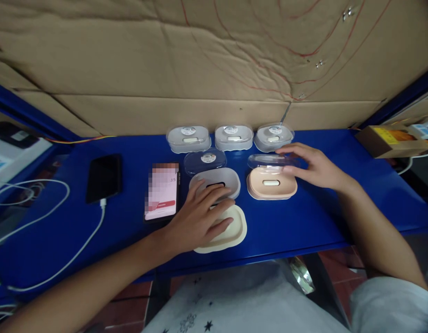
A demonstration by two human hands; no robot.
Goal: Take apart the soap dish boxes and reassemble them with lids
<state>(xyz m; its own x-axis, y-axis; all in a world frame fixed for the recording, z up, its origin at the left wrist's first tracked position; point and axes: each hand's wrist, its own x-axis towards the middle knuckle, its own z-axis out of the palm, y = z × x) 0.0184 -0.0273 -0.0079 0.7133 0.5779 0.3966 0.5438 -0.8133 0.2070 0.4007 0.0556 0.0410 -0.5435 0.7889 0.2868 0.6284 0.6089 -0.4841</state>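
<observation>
My right hand (314,166) grips a clear plastic lid (264,161) at its right end, between thumb and fingers. The lid is tilted just above and behind a peach oval box (272,190) with a white bar on top. My left hand (203,210) lies palm down, fingers spread, over a grey oval box (231,178) and a cream lid or tray (239,229). The hand partly covers both, and I cannot tell how firmly it touches them. Directly behind the grey box is a clear lid (196,163) with a round sticker.
Grey boxes with clear lids (234,138) line the back of the blue table (318,217), against cardboard. Left of my hand lies a lit phone (162,196); beyond it, a dark phone (103,178) is on a white cable (92,240). A cardboard box (387,141) stands at right.
</observation>
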